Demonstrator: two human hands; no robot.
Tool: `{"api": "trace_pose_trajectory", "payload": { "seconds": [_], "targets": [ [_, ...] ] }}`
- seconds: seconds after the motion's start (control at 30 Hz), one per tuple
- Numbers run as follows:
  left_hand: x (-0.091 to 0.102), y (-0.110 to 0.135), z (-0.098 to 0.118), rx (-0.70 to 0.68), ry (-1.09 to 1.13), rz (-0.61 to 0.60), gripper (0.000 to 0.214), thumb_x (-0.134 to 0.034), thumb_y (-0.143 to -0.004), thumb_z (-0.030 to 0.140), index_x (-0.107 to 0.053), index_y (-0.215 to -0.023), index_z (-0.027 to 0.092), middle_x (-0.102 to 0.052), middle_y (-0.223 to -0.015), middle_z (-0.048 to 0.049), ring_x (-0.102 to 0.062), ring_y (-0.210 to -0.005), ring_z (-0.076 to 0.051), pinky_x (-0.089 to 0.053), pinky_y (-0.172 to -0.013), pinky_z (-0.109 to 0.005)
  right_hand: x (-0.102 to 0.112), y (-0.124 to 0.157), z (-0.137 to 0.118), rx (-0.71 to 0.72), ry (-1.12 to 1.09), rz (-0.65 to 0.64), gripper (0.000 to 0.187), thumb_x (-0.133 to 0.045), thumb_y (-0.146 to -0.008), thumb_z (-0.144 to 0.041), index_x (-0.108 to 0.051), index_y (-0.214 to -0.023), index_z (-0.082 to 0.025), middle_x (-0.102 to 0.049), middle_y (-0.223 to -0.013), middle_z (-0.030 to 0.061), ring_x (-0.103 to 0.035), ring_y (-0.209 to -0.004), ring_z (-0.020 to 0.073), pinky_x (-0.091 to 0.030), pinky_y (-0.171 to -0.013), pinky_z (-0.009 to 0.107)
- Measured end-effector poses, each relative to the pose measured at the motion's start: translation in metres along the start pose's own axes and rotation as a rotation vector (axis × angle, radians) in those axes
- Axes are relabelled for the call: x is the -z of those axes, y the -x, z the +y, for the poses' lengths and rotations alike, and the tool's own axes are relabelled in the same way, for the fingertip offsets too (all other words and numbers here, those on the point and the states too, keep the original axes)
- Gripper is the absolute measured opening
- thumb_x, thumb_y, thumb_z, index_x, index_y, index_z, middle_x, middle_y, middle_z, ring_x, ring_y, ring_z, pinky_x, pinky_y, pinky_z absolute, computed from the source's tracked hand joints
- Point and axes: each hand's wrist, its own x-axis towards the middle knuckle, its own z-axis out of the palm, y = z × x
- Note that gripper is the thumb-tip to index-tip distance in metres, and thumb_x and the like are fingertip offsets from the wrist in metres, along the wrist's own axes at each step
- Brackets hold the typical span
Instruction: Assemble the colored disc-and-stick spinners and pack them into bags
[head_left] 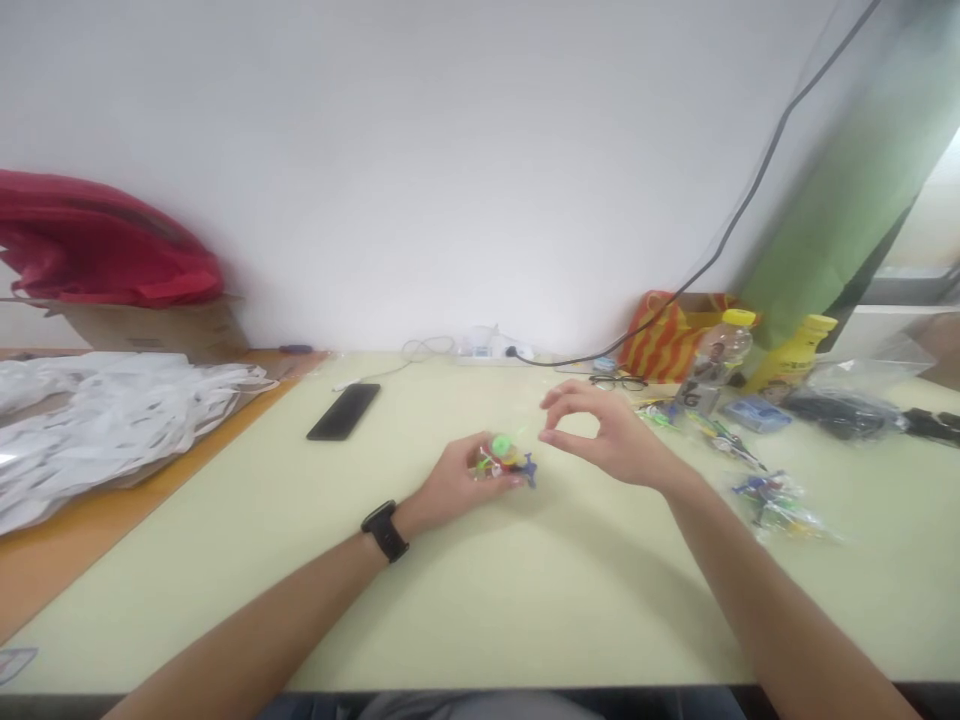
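Observation:
My left hand (469, 472), with a black watch on its wrist, is closed around a small colourful plastic toy (502, 445) above the table. Bright green shows on the toy's top, with yellow, red and white bits below. A blue piece (531, 468) sticks out past the thumb; how the parts join is too blurred to tell. To the right, my right hand (600, 430) is raised apart from the toy. Its thumb and forefinger curve toward each other with a gap between the tips, and nothing is visible in them.
A black phone (343, 412) lies on the pale table at left, beside white strap-like material (112, 420). At right are bagged colourful plastic parts (780, 505), a clear bottle (716, 360), a yellow bottle (791, 360), glasses (619, 382) and a striped bag (656, 335). A power strip (487, 345) sits by the wall.

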Motion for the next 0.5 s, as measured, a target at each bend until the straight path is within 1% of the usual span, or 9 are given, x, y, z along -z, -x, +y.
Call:
{"api": "trace_pose_trajectory", "payload": {
  "seconds": [0.1, 0.17, 0.23, 0.3, 0.33, 0.37, 0.43, 0.47, 0.5],
  "targets": [
    [0.001, 0.0, -0.001, 0.006, 0.048, -0.059, 0.038, -0.081, -0.086, 0.04, -0.07, -0.114, 0.017, -0.074, -0.111, -0.0098, -0.07, -0.098, -0.022, -0.055, -0.091, -0.035, -0.007, 0.001, 0.002, 0.002, -0.046, -0.021, 0.013, -0.069, -0.095, -0.03, -0.069, -0.084, -0.022, -0.072, -0.096, 0.0053, -0.067, -0.089, 0.0201, -0.052, -0.085, 0.034],
    [0.001, 0.0, -0.003, 0.008, 0.093, -0.041, 0.039, -0.078, -0.089, 0.04, -0.07, -0.119, 0.017, -0.074, -0.11, -0.0098, -0.07, -0.098, -0.022, -0.056, -0.093, -0.036, -0.013, 0.002, 0.003, -0.01, -0.069, -0.041, 0.012, -0.068, -0.095, -0.027, -0.067, -0.085, -0.022, -0.071, -0.09, 0.004, -0.066, -0.085, 0.0192, -0.052, -0.081, 0.033],
    [0.001, -0.001, -0.004, 0.011, 0.115, -0.007, 0.033, -0.076, -0.091, 0.04, -0.072, -0.113, 0.016, -0.076, -0.107, -0.0097, -0.071, -0.098, -0.022, -0.056, -0.093, -0.035, -0.017, 0.003, 0.003, -0.026, -0.102, -0.052, 0.011, -0.068, -0.094, -0.026, -0.065, -0.084, -0.022, -0.07, -0.087, 0.0029, -0.065, -0.082, 0.0185, -0.052, -0.08, 0.032],
    [0.002, -0.002, -0.006, 0.028, 0.133, 0.033, 0.029, -0.075, -0.092, 0.04, -0.074, -0.107, 0.016, -0.077, -0.105, -0.0099, -0.072, -0.097, -0.022, -0.057, -0.09, -0.033, -0.018, 0.004, 0.005, -0.052, -0.172, -0.011, 0.006, -0.069, -0.093, -0.026, -0.064, -0.094, -0.023, -0.069, -0.087, 0.0019, -0.065, -0.082, 0.0182, -0.053, -0.082, 0.033],
    [0.002, -0.003, -0.007, 0.04, 0.148, 0.047, 0.029, -0.075, -0.092, 0.041, -0.074, -0.106, 0.015, -0.077, -0.104, -0.01, -0.072, -0.095, -0.022, -0.058, -0.087, -0.032, -0.019, 0.004, 0.006, -0.074, -0.222, 0.027, 0.015, -0.07, -0.092, -0.027, -0.062, -0.104, -0.023, -0.068, -0.088, 0.0012, -0.065, -0.083, 0.0181, -0.054, -0.083, 0.034],
    [0.003, -0.003, -0.008, 0.051, 0.165, 0.056, 0.029, -0.074, -0.092, 0.041, -0.075, -0.105, 0.015, -0.078, -0.103, -0.0102, -0.072, -0.093, -0.022, -0.058, -0.084, -0.031, -0.019, 0.004, 0.008, -0.106, -0.275, 0.052, 0.03, -0.072, -0.091, -0.028, -0.058, -0.117, -0.025, -0.068, -0.09, 0.0005, -0.065, -0.083, 0.0181, -0.054, -0.083, 0.034],
    [0.004, -0.005, -0.009, 0.061, 0.193, 0.078, 0.03, -0.074, -0.093, 0.042, -0.075, -0.1, 0.013, -0.078, -0.098, -0.0103, -0.072, -0.088, -0.02, -0.058, -0.079, -0.029, -0.022, 0.005, 0.014, -0.184, -0.365, 0.038, 0.055, -0.076, -0.088, -0.031, -0.049, -0.135, -0.026, -0.068, -0.093, -0.0002, -0.065, -0.083, 0.0179, -0.055, -0.082, 0.034],
    [0.005, -0.005, -0.009, 0.063, 0.2, 0.092, 0.03, -0.074, -0.093, 0.042, -0.074, -0.096, 0.013, -0.078, -0.094, -0.0102, -0.072, -0.085, -0.02, -0.057, -0.077, -0.028, -0.024, 0.005, 0.016, -0.223, -0.393, 0.001, 0.055, -0.077, -0.087, -0.034, -0.052, -0.135, -0.026, -0.068, -0.092, 0.0001, -0.065, -0.081, 0.0178, -0.054, -0.08, 0.033],
    [0.006, -0.005, -0.009, 0.066, 0.208, 0.105, 0.03, -0.074, -0.092, 0.043, -0.073, -0.092, 0.012, -0.078, -0.092, -0.0101, -0.072, -0.082, -0.019, -0.057, -0.075, -0.027, -0.027, 0.006, 0.019, -0.259, -0.414, -0.051, 0.046, -0.076, -0.088, -0.037, -0.059, -0.128, -0.024, -0.068, -0.091, 0.0008, -0.064, -0.079, 0.0176, -0.054, -0.078, 0.033]
  ]
}}
